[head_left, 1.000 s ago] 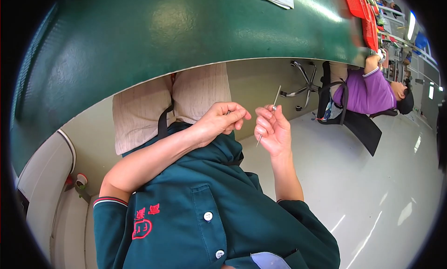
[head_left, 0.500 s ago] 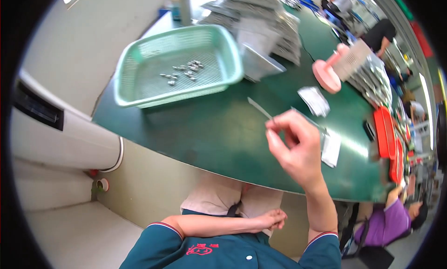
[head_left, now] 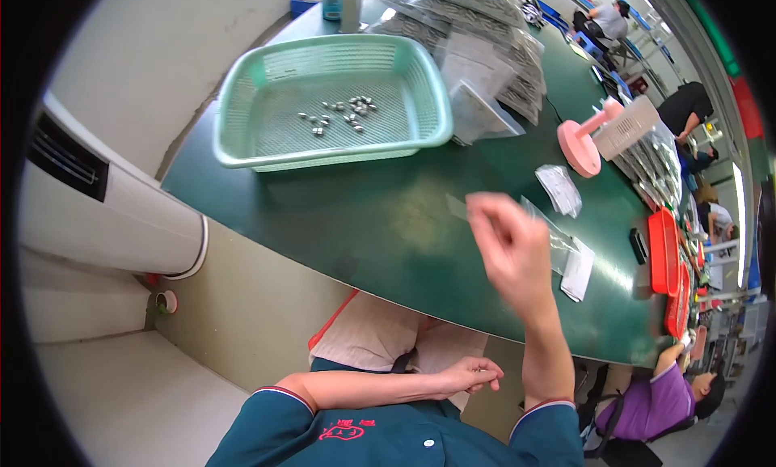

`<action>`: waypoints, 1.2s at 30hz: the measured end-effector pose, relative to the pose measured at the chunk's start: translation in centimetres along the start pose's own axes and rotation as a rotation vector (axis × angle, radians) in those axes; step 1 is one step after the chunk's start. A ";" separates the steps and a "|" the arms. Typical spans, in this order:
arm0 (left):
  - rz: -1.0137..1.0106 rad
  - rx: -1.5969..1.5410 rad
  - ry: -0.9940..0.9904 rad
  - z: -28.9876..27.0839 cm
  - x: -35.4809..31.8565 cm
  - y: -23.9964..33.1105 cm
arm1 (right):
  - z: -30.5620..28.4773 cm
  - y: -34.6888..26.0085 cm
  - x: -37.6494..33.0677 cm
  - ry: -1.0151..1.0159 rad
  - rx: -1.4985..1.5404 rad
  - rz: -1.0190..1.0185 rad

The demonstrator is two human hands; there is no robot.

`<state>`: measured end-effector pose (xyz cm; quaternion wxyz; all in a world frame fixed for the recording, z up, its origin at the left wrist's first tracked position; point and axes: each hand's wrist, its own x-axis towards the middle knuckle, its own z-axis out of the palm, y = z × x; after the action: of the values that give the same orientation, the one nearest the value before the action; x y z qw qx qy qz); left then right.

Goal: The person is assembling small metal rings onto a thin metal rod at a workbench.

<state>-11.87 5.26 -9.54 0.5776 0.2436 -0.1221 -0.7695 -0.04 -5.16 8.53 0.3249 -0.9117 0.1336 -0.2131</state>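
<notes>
My right hand (head_left: 513,245) is raised over the green table, blurred by motion, with thumb and forefinger pinched together. A small translucent flat plastic piece (head_left: 457,207) sticks out at its fingertips, partly hidden by the hand. Over my lap, my left hand (head_left: 473,376) rests with its fingers curled closed; whatever they hold, if anything, is hidden. A clear plastic bag (head_left: 558,245) lies just past the right hand, next to a stack of white slips (head_left: 577,271). Several small shiny metal parts (head_left: 356,111) lie loose in a pale green mesh basket (head_left: 331,153) at the far left.
Filled clear bags (head_left: 477,54) are piled behind the basket. A pink desk fan (head_left: 579,147) stands at right, near a packet of white slips (head_left: 558,190). Red trays (head_left: 664,253) line the right side. A person in purple (head_left: 651,406) sits at the right.
My right hand has swung slightly right and the plastic piece at its fingertips has changed angle. The table scene has shifted with my head. My left hand stays over my lap.
</notes>
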 end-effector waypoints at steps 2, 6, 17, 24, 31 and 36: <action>-0.022 0.029 0.051 0.5 0.2 -0.1 | -2.4 1.5 -6.2 0.003 0.049 0.041; -0.091 -0.010 0.087 0.2 0.2 -0.2 | -4.3 3.5 -16.0 0.048 0.040 0.368; -0.248 -0.033 0.131 2.6 1.0 -2.3 | -1.9 5.3 -29.7 0.454 0.125 0.774; -0.169 0.034 0.083 3.4 2.0 -1.3 | -3.0 7.6 -30.7 0.539 1.032 1.133; -0.262 0.015 0.101 2.4 1.9 -2.3 | -1.5 9.5 -33.6 0.509 1.539 1.125; -0.290 0.052 0.099 2.2 1.6 -3.4 | -1.3 9.2 -34.9 0.484 1.517 1.153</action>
<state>-16.18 4.62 -9.68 0.4593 0.3113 -0.0771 -0.8284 -32.15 0.54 -7.09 0.8423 -0.1881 0.4486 -0.2322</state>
